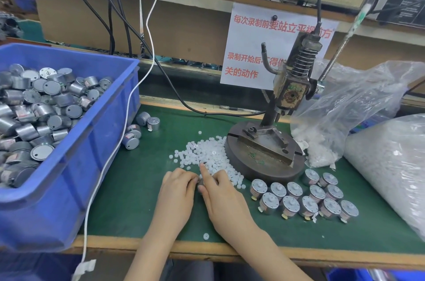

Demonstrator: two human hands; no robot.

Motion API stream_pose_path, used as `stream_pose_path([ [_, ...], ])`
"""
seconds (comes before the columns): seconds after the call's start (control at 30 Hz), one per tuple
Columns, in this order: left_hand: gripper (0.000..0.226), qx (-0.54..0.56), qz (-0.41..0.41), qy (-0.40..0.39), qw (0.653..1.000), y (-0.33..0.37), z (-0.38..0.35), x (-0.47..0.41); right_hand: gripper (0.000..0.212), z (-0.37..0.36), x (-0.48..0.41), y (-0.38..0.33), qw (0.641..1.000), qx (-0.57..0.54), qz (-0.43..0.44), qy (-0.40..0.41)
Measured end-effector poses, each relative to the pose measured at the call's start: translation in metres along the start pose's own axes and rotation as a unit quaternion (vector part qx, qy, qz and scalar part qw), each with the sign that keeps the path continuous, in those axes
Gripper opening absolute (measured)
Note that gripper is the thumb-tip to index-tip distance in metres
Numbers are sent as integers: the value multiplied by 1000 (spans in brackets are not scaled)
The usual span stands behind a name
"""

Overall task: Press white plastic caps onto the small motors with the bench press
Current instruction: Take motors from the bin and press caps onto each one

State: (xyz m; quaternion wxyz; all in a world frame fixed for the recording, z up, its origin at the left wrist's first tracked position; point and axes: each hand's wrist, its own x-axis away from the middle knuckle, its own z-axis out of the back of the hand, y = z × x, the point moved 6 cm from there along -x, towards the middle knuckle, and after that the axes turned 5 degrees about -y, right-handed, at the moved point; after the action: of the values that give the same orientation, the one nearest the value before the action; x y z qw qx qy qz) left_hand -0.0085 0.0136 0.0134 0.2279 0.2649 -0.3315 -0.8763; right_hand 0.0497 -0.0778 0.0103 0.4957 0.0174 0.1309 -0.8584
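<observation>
A heap of small white plastic caps (207,154) lies on the green mat, left of the bench press (264,154) with its round iron base. My left hand (177,191) and my right hand (220,191) meet just below the heap. Between them sits a small motor (200,182), mostly hidden; my left fingers curl around it. My right index finger points out onto the caps. Several capped motors (305,197) stand in rows to the right. One stray cap (206,236) lies near the front edge.
A blue bin (92,142) full of bare motors fills the left side; three loose motors (138,131) lie beside it. Plastic bags of white parts (379,154) crowd the right. A white cable (110,154) and black cables cross the bench. The press lever (340,48) rises right.
</observation>
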Motion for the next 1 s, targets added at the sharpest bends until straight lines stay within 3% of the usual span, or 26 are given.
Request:
stream_pose_path([
  [0.3, 22, -10, 2, -9, 1000, 1, 3, 3, 50, 10, -1, -10, 999, -22, -4, 25],
  [0.4, 22, -14, 3, -15, 1000, 1, 3, 4, 47, 15, -1, -16, 999, 15, 13, 49],
  [0.5, 21, -14, 6, -19, 1000, 2, 3, 4, 51, 13, -2, -12, 1000, -17, -3, 11],
  [0.63, 21, -17, 7, -23, 1000, 1, 3, 4, 44, 20, 2, -18, 999, 22, -4, 39],
  [0.73, 20, -20, 8, -27, 999, 0, 2, 3, 45, 17, 3, -25, 995, 50, 43, 81],
  [0.87, 21, -16, 12, -30, 999, -1, 1, 3, 47, 15, 0, -16, 996, 48, -5, 73],
  [0.93, 20, -1, 4, -23, 1000, 2, 2, 3, 47, 11, -3, -7, 999, -1, -42, 28],
  [1.0, 18, 51, -10, -22, 998, 8, 4, 4, 44, 5, -5, 5, 991, -126, -54, 0],
])
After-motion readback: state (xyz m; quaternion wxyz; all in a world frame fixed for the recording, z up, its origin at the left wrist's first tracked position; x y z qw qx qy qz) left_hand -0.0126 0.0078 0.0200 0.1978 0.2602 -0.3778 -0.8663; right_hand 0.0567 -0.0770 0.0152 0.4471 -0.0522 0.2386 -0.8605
